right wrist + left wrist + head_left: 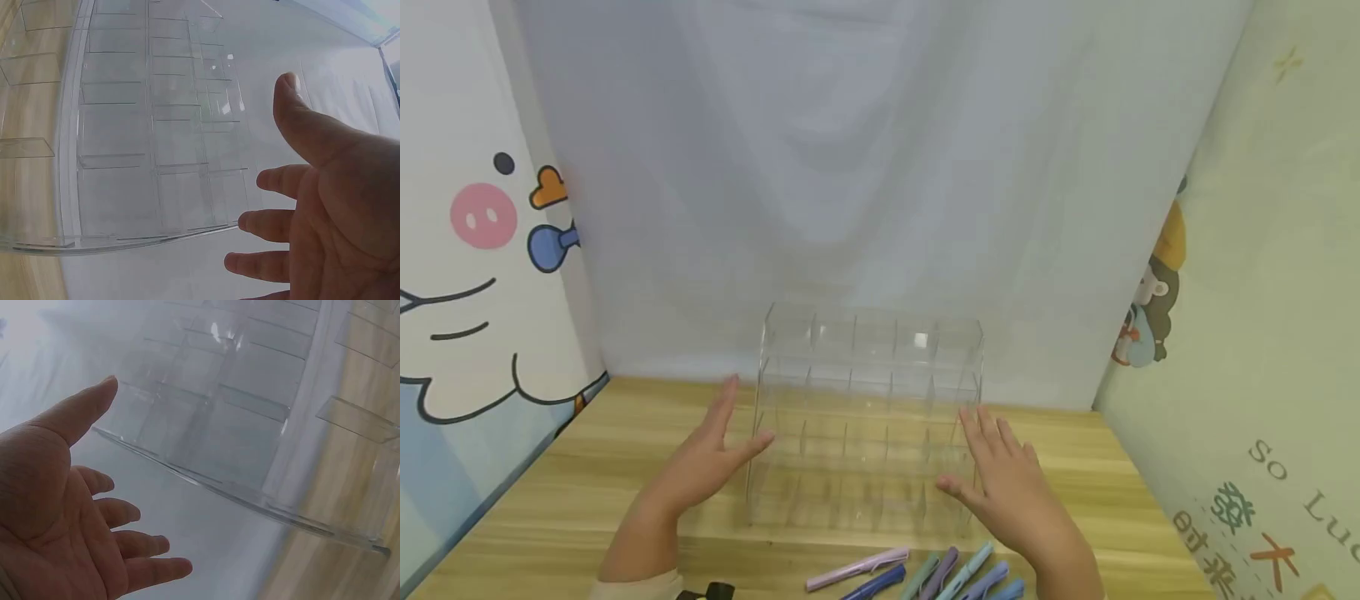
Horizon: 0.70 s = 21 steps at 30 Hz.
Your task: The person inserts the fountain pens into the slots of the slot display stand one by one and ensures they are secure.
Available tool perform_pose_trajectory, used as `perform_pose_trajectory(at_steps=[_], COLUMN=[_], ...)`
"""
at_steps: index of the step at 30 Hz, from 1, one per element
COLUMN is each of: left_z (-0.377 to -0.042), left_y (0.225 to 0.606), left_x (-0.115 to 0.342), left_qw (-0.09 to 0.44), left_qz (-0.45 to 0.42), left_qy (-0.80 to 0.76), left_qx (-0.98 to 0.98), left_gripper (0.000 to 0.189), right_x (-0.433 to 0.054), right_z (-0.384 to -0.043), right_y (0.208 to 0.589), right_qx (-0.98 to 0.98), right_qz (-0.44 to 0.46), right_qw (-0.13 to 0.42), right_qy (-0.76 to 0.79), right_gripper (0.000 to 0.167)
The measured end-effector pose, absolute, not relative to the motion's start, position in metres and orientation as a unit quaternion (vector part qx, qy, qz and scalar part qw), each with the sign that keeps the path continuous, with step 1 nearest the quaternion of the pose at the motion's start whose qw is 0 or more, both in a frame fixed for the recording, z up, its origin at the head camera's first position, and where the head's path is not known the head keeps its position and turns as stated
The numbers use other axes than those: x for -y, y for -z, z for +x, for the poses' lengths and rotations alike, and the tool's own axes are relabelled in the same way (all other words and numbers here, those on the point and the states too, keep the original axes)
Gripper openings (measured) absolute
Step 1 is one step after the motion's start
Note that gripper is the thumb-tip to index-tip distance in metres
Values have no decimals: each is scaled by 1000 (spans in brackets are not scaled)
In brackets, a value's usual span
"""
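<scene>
A clear acrylic organizer [865, 433] with stepped rows of compartments stands upright on the wooden table. My left hand [703, 458] is beside its left side, fingers extended and thumb reaching toward the front. On the opposite side my right hand [1007, 483] spreads its straight fingers along the right panel. Both wrist views show the palms facing the organizer, with nothing in the left hand [69, 512] or the right hand [337, 200]. In front of the organizer lie several capped pens: a pink pen [857, 569], a dark blue pen [874, 583] and a light blue pen [967, 571] among them.
The wooden table [550, 500] ends at a pale hanging cloth [880, 167] behind the organizer. Cartoon-printed panels rise on the left [482, 333] and right [1247, 333]. A small black object [720, 591] shows at the bottom edge near the left sleeve.
</scene>
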<state>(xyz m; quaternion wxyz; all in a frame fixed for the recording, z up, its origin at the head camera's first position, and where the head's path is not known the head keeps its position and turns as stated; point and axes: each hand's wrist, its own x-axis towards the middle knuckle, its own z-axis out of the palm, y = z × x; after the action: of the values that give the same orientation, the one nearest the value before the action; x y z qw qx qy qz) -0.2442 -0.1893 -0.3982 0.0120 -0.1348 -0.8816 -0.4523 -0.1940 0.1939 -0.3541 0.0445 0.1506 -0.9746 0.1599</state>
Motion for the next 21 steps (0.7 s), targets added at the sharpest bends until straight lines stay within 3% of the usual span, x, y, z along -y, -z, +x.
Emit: perform_pose_trajectory(at_steps=[9,21], left_z=[-267,-260], left_y=[431,452], left_x=[200,212], left_qw=[-133,-188], left_qz=[-122,-120], left_qy=[560,608], left_qx=[809,762], left_gripper=[96,90], right_x=[-206,-212], right_z=[-193,-199], right_y=[350,353], right_qx=[973,970], right_qz=[158,156], right_qw=[87,52], right_qy=[-147,-180], right_gripper=[89,90])
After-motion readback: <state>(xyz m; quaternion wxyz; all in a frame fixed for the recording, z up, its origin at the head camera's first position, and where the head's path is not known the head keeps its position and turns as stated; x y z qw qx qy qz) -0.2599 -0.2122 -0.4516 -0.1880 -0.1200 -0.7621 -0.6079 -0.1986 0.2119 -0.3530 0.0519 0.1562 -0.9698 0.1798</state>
